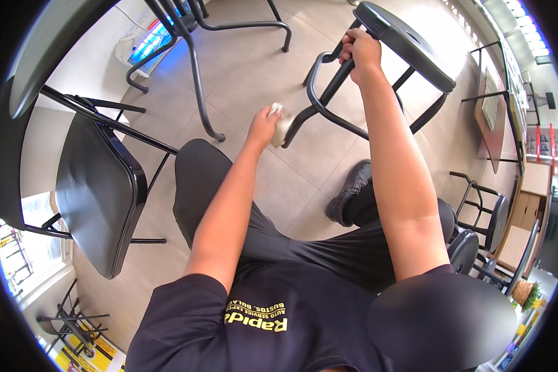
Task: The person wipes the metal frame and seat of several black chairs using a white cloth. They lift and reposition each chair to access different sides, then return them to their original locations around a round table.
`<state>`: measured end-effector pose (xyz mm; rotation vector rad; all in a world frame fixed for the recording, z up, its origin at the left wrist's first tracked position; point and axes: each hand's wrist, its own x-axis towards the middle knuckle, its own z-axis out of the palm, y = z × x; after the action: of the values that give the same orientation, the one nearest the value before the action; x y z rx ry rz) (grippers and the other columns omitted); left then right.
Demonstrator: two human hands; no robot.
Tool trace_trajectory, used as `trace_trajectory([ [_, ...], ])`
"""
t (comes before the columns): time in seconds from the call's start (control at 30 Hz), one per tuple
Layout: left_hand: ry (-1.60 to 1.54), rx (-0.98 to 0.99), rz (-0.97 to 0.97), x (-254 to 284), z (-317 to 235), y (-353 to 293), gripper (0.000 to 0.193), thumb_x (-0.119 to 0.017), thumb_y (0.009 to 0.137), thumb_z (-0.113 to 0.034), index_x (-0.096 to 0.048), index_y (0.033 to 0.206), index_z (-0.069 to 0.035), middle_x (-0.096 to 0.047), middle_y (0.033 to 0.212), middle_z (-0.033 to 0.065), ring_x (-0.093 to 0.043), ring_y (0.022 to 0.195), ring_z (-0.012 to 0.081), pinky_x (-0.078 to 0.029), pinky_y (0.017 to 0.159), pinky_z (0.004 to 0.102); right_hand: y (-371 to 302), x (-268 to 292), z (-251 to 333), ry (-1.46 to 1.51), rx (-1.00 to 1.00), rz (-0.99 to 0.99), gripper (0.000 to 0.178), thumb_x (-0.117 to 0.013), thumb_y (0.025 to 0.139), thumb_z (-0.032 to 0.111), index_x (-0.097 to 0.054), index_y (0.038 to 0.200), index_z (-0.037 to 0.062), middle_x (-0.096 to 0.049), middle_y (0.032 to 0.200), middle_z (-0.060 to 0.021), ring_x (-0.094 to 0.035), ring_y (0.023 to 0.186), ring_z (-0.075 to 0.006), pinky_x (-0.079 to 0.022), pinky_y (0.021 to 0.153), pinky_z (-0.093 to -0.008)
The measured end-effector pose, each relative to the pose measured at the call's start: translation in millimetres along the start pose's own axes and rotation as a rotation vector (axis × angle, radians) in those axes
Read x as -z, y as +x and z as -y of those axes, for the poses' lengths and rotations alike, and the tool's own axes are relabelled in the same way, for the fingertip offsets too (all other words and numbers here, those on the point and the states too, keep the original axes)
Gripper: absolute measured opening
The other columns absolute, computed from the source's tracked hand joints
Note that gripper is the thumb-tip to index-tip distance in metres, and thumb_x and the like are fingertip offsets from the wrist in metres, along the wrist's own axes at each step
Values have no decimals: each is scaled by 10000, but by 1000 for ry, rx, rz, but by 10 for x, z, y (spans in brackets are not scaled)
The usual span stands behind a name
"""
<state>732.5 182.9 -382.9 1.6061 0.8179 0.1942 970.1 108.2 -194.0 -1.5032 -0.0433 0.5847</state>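
A black stool (409,46) with a padded seat and tubular metal legs is tilted in front of me. My right hand (361,53) is closed around one of its legs, just below the seat. Lower down, a whitish cloth (281,126) is bunched in my left hand (264,128). The cloth is against the foot end of the same stool's leg, and its far side is partly hidden. Beneath the stool runs a ring-shaped footrest (316,80) of black tube.
A black folding chair (99,186) stands close on my left. Bent dark table legs (195,74) rise at the upper left, near a blue-lit box (152,44). More black stools (493,220) and wooden shelving (524,211) line the right. Grey tiles (291,164) cover the floor.
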Motion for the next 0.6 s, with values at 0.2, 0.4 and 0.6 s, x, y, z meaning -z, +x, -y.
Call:
trace_trajectory([
  [0.2,-696,488,741,-296,-519,672,488,-412,1067,-376,-675,1137,29,-739,943,168,-730,850,303,-584,871,447,55,-107,34,27,16,44,219,-549,911,162,-589,745,27,-484,576,-38,-447,463,-162,-400,484,-352],
  [0.4,-502,454,843,-410,-350,694,458,-397,1070,-347,-647,1078,37,-724,890,185,-743,826,321,-609,825,456,76,-2,0,3,33,30,228,-551,895,166,-598,742,4,-489,577,-45,-454,479,-165,-406,509,-357],
  [0.6,-402,398,708,-340,-58,463,479,-407,1067,-403,-658,1090,5,-732,933,167,-740,817,267,-613,797,425,-15,21,-51,1,55,17,227,-555,896,169,-580,725,21,-455,544,-24,-441,467,-153,-402,500,-346],
])
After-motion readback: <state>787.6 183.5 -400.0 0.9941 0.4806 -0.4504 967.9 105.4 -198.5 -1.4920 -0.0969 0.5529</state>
